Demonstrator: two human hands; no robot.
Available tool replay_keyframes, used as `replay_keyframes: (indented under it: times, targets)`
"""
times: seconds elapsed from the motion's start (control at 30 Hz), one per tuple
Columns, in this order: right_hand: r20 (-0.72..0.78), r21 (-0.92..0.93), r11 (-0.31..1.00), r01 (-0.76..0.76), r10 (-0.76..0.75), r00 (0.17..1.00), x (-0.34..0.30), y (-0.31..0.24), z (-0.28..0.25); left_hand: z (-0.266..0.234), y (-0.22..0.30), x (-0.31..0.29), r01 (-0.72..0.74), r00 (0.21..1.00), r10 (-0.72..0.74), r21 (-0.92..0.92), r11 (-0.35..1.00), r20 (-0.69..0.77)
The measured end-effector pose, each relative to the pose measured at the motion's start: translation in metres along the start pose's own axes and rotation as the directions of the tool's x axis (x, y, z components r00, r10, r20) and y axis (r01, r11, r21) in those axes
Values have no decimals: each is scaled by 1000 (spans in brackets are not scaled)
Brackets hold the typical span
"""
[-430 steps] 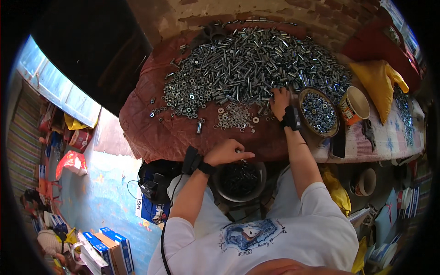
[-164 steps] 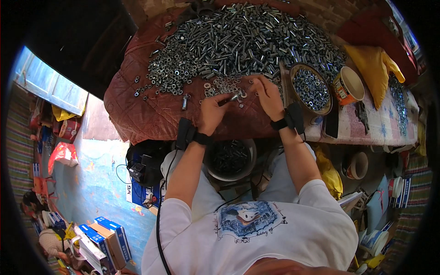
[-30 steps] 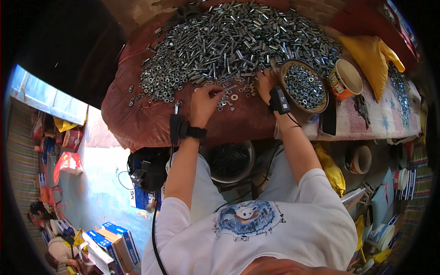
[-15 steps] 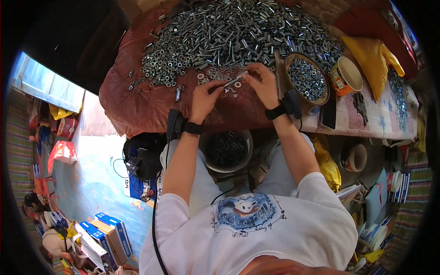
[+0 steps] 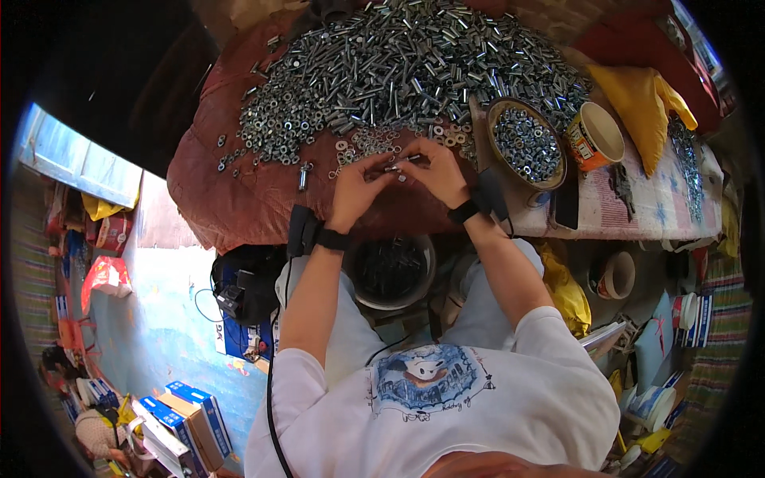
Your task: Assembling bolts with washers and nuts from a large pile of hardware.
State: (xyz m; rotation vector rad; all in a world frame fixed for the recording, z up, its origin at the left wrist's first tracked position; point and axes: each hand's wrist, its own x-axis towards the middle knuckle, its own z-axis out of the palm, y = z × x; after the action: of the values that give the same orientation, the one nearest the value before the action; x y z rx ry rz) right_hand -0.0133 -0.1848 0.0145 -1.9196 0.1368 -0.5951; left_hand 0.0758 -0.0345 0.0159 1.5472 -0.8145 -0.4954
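Over the front of the red cloth (image 5: 239,203), my two hands meet around a small shiny metal bolt (image 5: 391,168), largely hidden by the fingers. My left hand (image 5: 358,191) is closed, thumb and fingertips at the bolt's near end. My right hand (image 5: 437,173) is closed too, its fingers curled at the other end. Just beyond them lie loose flat washers (image 5: 343,146) and a patch of thin spring washers (image 5: 374,142). Left of my left hand, a bolt with a nut on it (image 5: 304,176) rests on the cloth.
A heap of metal sleeves and rods (image 5: 414,64) covers the back, with loose nuts (image 5: 275,127) at its left. To the right are a round bowl (image 5: 492,151) of nuts, a paper tub (image 5: 602,139), a yellow bag (image 5: 637,103) and a phone (image 5: 566,205). Below the edge sits a basin (image 5: 390,303).
Both hands have come down nearer to me and closer together with the bolt. Its shaft, plainly visible before, is now mostly covered by the fingers.
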Motion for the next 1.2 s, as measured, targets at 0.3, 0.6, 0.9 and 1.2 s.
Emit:
replay_keyframes:
  times: [0.3,0.6,0.9,1.2]
  targets:
    - [117,-297,954,47,-13,993,-4,-15,-2,12,-9,2,65,997,-70,101,993,42]
    - [-95,-771,634,-55,-30,995,8,53,-45,5,-14,3,-75,993,94,238,968,-71]
    - [-48,-831,553,61,-181,982,17,73,-56,4,-10,0,-31,994,58,270,962,-92]
    - [-136,-238,967,89,-124,983,1,0,-12,3,-9,-2,84,996,-81,99,991,-35]
